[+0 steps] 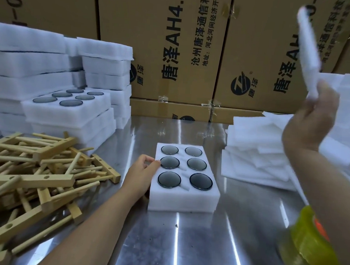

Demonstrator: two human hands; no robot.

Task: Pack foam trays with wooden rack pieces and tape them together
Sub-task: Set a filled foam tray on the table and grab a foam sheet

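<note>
the polished steel table point(235, 238) carries a loose pile of pale wooden rack pieces point(34, 171) at left and a white rectangular foam tray point(183, 200), holding six dark round discs point(169, 179), at centre. the left hand point(142, 173) grips the tray's left edge with curled fingers; the raised right hand point(312, 122) pinches a thin white foam sheet point(307, 48) by its lower end.

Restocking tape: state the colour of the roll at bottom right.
Translucent yellow-green tape roll, seen in the head view.
</note>
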